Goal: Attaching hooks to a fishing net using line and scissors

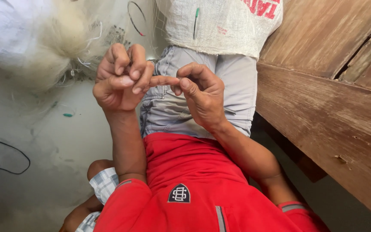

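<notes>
My left hand [119, 81] is held up over my lap with its fingers curled tight and the thumb pressed against them, pinching at a very fine strand that hardly shows. My right hand [202, 96] is next to it, fingers hooked, its index finger stretched across to touch the left hand's fingertips. A translucent fishing net [61, 43] lies heaped on the floor just beyond the left hand, and its faint mesh runs up toward the hands. I am wearing grey shorts [237, 86] and a red shirt [185, 172].
A white woven sack [224, 21] rests over my legs at the top. Worn wooden planks [331, 111] run along the right side. A black cable [9, 159] loops on the pale floor at left. A knee in checked cloth [101, 180] shows at the lower left.
</notes>
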